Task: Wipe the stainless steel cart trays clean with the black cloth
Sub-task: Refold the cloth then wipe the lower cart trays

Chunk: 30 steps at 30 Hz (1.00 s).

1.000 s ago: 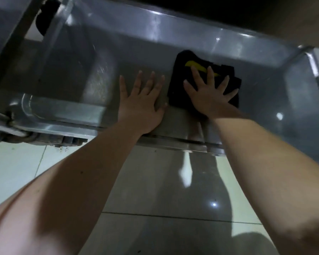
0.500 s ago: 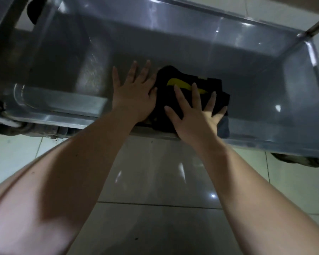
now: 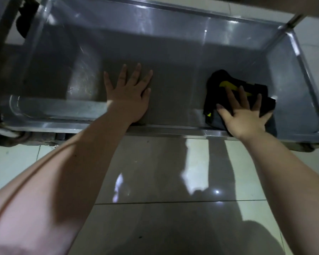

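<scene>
pressing cloth (image 3: 215,91) w/ r hand (image 3: 245,120)

Brushed, dully reflective steel tray (image 3: 173,21), soft matt black cloth (image 3: 217,83), glossy tiled floor (image 3: 155,172).

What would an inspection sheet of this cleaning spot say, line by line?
Surface: shiny stainless steel cart tray, with a speckled smear at its left end.
Job's things: crumpled black cloth with yellow mark, at the tray's right end.
Clutter: nothing seen.
Grips: left hand flat on the tray floor, fingers spread; right hand presses flat on the cloth.
Cables: nothing seen.
Surroundings: glossy pale tiled floor.
</scene>
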Available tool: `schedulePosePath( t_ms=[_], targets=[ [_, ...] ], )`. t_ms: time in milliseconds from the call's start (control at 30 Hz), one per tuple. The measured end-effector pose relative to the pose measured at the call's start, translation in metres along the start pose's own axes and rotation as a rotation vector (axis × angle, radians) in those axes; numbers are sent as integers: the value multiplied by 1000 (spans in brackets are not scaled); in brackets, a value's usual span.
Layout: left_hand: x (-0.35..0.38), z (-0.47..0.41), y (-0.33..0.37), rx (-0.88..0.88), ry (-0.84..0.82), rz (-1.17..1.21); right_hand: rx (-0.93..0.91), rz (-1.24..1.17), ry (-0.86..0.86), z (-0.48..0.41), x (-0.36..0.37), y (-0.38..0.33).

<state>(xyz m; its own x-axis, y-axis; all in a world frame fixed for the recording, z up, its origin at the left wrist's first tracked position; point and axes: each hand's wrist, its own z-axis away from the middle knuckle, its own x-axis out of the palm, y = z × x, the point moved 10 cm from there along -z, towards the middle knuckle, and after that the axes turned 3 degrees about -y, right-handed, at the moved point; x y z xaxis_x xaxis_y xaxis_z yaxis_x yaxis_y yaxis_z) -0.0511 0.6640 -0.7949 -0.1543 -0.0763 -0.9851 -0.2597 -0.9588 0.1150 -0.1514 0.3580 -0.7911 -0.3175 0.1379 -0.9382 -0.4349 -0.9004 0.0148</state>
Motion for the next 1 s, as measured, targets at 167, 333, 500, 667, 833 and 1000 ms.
schedulePosePath(
  t_ms=[167, 333, 500, 667, 833, 1000],
  targets=[
    [-8, -3, -7, -24, 17, 154, -245, 24, 48, 34, 13, -142],
    [-32, 8, -19, 4, 168, 405, -274, -85, 17, 38, 7, -166],
    [-24, 18, 60, 176, 40, 178, -76, -439, 35, 9, -5, -67],
    [10, 19, 87, 108, -87, 6, -126, -350, 89, 13, 8, -70],
    [-8, -39, 24, 24, -32, -27, -157, -67, 53, 17, 16, -78],
    [-19, -93, -6, 20, -53, -17, -144, -17, 81, 14, 14, -83]
  ],
)
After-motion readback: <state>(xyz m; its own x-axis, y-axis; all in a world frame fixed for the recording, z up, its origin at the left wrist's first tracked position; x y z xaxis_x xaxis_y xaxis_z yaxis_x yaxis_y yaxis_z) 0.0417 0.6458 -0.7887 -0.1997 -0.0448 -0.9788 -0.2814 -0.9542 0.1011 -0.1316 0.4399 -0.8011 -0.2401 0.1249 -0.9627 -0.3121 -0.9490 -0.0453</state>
